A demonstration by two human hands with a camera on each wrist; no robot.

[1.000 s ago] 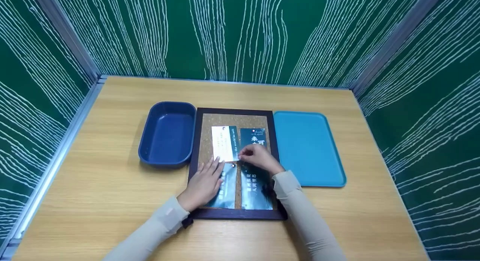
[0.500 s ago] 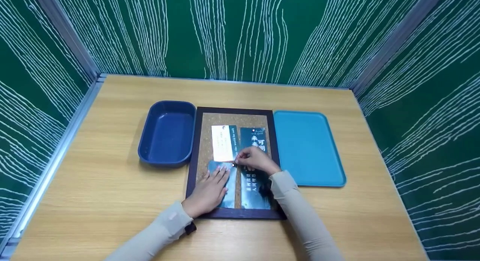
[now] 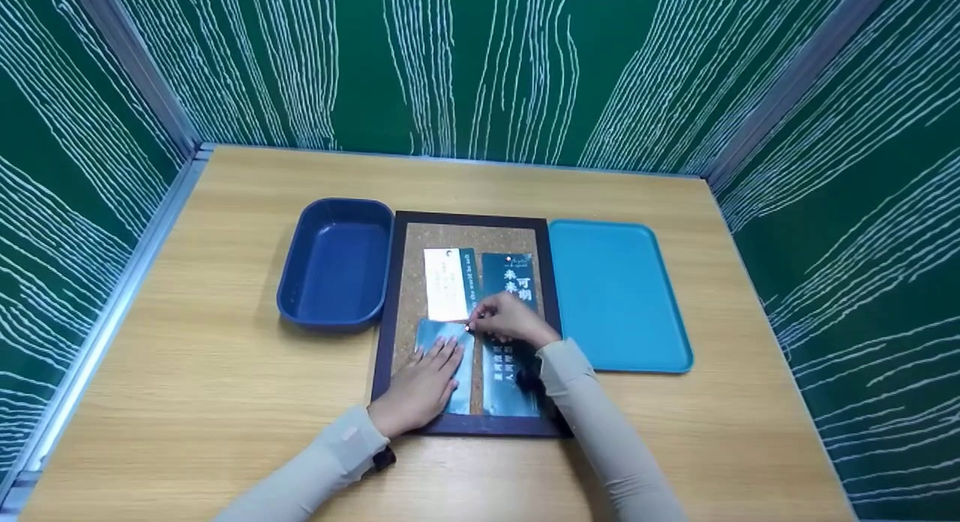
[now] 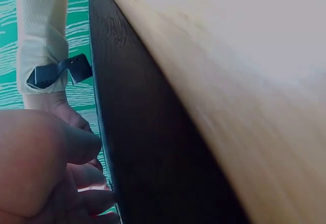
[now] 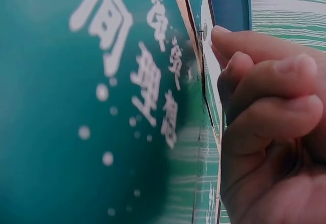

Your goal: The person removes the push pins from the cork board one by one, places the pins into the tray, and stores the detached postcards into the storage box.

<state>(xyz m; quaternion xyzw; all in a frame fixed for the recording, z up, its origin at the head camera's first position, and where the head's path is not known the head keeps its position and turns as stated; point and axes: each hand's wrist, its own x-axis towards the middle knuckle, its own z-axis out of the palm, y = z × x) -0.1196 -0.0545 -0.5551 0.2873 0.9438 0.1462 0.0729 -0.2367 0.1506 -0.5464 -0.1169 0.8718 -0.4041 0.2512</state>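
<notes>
Senior: Left hand?
Junior: The left hand point(image 3: 424, 387) lies palm down over the lower-left teal card point(image 3: 436, 330), fingers extended and slightly spread, pointing toward the far side. It grips nothing; it rests on the card.
Senior: And the arm behind it?
Junior: The forearm slants in from the near left, wrist crossing the near-left corner of the framed corkboard point(image 3: 417, 289).
Senior: Right hand?
Junior: The right hand point(image 3: 512, 318) arches over the board from the near right. Its thumb and forefinger are drawn together on a small pin point(image 3: 467, 328) at the upper right corner of the lower-left teal card. The remaining fingers are curled in toward the palm.
Senior: Grip confirmed?
Junior: It reads as a pinch. The exact thumb contact is hidden.
Senior: Position of the other items?
Junior: A white-and-teal card point(image 3: 447, 285) lies just above the pin, and a teal lettered card point(image 3: 517, 274) lies to its right, partly covered by the right hand. The board sits on the wooden surface point(image 3: 187, 342) between a navy tray point(image 3: 337, 274) and a light blue tray point(image 3: 619, 297).
</notes>
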